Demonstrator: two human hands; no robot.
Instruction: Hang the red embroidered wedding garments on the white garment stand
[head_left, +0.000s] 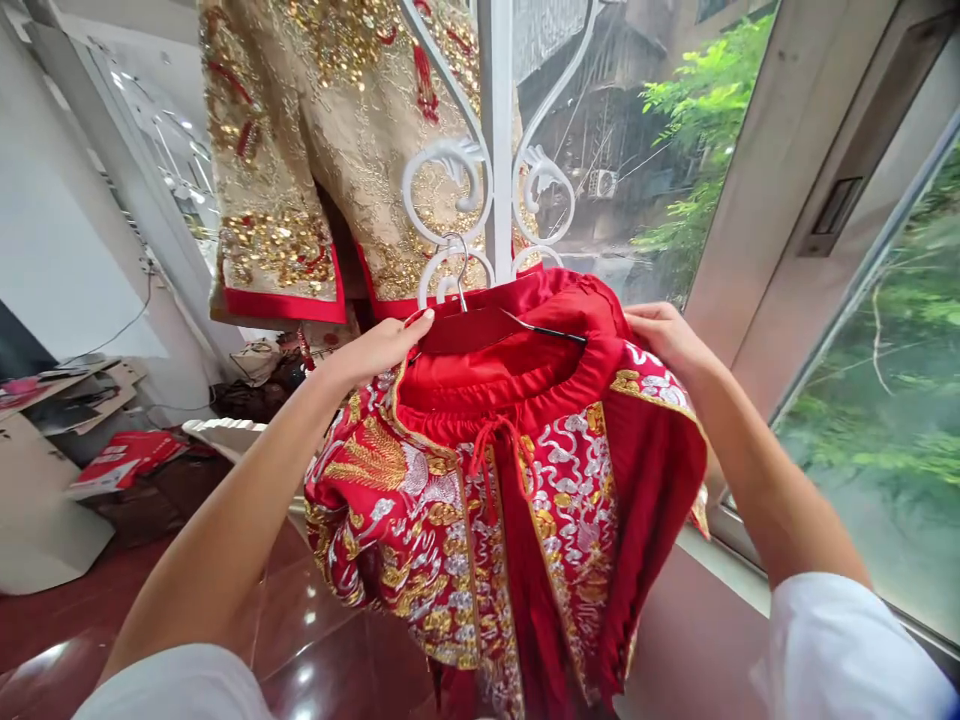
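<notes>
A red embroidered jacket (420,500) with gold and silver patterns hangs in front of me, together with a red skirt (525,412) whose gathered waistband is tied with a thin red cord. Both are on a hanger (461,275) with a metal hook, near a white scrolled metal rack. My left hand (390,345) is closed at the left shoulder of the garments, thumb on top by the hanger's end. On the opposite side, my right hand (667,338) grips the jacket's right shoulder, its fingers partly hidden behind the cloth. The jacket's right front is folded outward, showing plain dark red fabric.
Behind the white rack (501,140) hangs a gold sequined garment (337,130) with red hems. Windows (892,360) line the right side above a ledge. At left are a cluttered shelf (45,430) and a red box (127,460) on the floor side.
</notes>
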